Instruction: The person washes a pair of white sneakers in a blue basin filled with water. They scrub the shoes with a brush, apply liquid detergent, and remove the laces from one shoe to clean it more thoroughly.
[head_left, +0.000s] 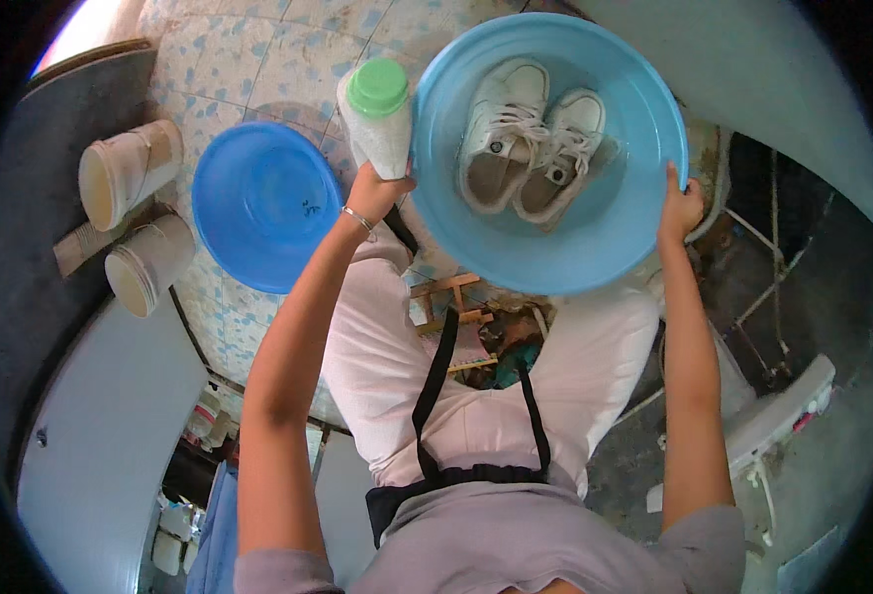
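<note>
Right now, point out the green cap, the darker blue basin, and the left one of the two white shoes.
Green cap (377, 87): head view, on its top.
Darker blue basin (264, 206): head view, on its bare inner bottom.
Left white shoe (516, 123): head view, on its laces.

A black waistband (491, 474) crosses the body, broadening at its left end. On its near side is a plain grey top (526, 540) with short sleeves (283, 571); on its far side, pale pinkish-white trousers (377, 356) and two black straps (435, 391) (the left looks wider). Well beyond it, a silvery bangle (358, 218) circles the left wrist (366, 205).
</note>
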